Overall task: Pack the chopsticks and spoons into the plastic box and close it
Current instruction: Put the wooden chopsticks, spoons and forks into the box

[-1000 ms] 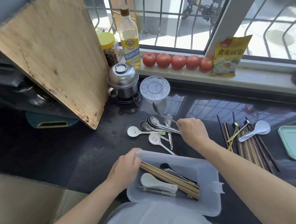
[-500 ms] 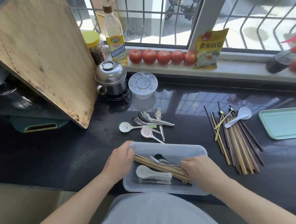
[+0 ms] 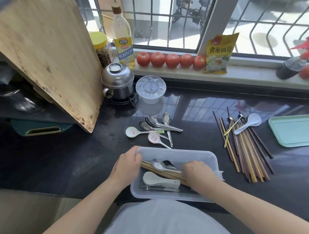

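Left hand (image 3: 128, 163) gripped the near-left corner of the plastic box (image 3: 200, 154), fingers curled over the rim, bracing it on the black countertop (image 3: 64, 155) at the front edge. Right hand (image 3: 196, 169) was down inside the box over the handle end of a metal spoon (image 3: 158, 165); fingers curled under, but whether they were pinching the spoon or had let it go, cannot tell.

Step in hand, as judged: laying that spoon in. Best done flat, parallel to the chopsticks in the box (image 3: 162, 172), handle along the long axis so later pieces stack and the lid can seat; keep the left grip, the box looked light and would slide.

Left to right for materials: box translucent, thin-walled, rounded corners, latch tab on the right side. Inside: pale wooden sticks, a glossy white ceramic spoon (image 3: 157, 180), a steel fork (image 3: 152, 187). Behind it on the counter, loose spoons (image 3: 159, 127): shiny steel ones nested, two ceramic ones with printed bowls. Further right, loose chopsticks (image 3: 246, 155), straight, dark and light wood, with a white plastic spoon (image 3: 250, 123) on top. At the far right, a flat mint-green tray (image 3: 294, 129), possibly the lid.
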The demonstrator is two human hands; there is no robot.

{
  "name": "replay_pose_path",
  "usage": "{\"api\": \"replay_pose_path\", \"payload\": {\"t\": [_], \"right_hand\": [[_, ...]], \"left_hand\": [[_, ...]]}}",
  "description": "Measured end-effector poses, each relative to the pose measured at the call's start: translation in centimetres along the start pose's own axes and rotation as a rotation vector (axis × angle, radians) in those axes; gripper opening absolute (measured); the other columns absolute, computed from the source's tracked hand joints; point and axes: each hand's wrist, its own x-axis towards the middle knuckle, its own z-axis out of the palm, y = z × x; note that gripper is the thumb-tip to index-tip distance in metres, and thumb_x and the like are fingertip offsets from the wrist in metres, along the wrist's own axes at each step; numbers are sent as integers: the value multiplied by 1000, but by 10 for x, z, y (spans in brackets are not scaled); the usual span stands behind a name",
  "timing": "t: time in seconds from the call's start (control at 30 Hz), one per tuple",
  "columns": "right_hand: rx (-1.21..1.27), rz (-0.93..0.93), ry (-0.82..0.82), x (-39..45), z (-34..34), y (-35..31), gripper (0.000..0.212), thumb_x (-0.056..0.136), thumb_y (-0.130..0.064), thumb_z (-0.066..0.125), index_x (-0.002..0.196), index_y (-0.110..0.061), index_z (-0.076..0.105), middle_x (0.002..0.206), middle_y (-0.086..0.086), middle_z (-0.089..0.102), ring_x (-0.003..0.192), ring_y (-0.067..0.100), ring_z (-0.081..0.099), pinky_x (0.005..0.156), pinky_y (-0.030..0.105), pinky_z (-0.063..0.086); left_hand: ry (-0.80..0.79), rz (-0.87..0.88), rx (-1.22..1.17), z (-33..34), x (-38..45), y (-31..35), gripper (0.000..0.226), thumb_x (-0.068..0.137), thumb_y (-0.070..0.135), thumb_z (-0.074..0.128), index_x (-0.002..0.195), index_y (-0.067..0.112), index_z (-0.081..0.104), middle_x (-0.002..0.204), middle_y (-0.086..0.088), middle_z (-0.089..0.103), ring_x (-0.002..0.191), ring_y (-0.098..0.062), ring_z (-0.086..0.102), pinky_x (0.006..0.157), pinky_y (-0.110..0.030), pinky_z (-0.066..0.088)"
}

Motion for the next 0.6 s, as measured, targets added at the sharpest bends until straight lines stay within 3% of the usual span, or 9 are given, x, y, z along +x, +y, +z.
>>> {"api": "replay_pose_path", "payload": {"t": [0.1, 0.2, 0.3, 0.4, 0.47, 0.53, 0.6], "right_hand": [[268, 50, 9, 8, 8, 1, 32, 89, -13, 47, 58, -16, 40, 54, 1, 41, 53, 22, 36, 44, 34, 25], [408, 128, 74, 11, 12, 4, 29, 81, -7, 46, 55, -15, 35, 52, 2, 32, 55, 20, 26, 47, 33, 23], [213, 154, 72, 3, 4, -3, 32, 81, -2, 46, 57, -21, 36, 52, -3, 34, 49, 18, 31, 43, 29, 24], [-47, 51, 7, -8, -12, -14, 35, 84, 0, 51, 61, -21, 36, 57, -3, 37, 62, 24, 48, 55, 31, 37], [-27, -25, -33, -13, -24, -14, 32, 89, -7, 52, 62, -18, 39, 58, 0, 40, 67, 27, 50, 58, 32, 39], [147, -125, -27, -17, -49, -9, 29, 94, -20, 49, 66, -12, 51, 60, 4, 51, 65, 24, 50, 56, 34, 40], [510, -119, 31, -12, -82, -3, 32, 93, -31, 51, 70, -13, 64, 59, -2, 64, 57, 14, 57, 60, 31, 49]], "left_hand": [[0, 5, -5, 0, 0, 0, 32, 100, 24, 37, 110, 38, 64, 91, 7, 73, 84, -18, 67, 79, -42, 56], [3, 12, -10, 0, 1, 0, 32, 101, 24, 37, 109, 38, 64, 90, 8, 72, 84, -16, 67, 79, -41, 56], [6, 8, -8, 1, 1, -1, 32, 102, 24, 37, 111, 38, 64, 90, 7, 72, 83, -17, 67, 79, -42, 56], [2, 1, -2, 1, 1, -1, 32, 102, 26, 37, 113, 39, 63, 90, 6, 73, 83, -19, 67, 79, -42, 57], [-5, -3, 2, 1, 1, -1, 32, 102, 27, 37, 114, 40, 63, 91, 6, 73, 84, -19, 68, 79, -42, 57], [-5, 1, 4, 1, 1, 0, 32, 102, 27, 36, 114, 40, 63, 92, 6, 74, 85, -18, 68, 80, -44, 58], [-5, -3, 1, 1, 1, 0, 31, 102, 28, 37, 113, 41, 63, 92, 6, 74, 85, -18, 69, 81, -44, 58]]}}
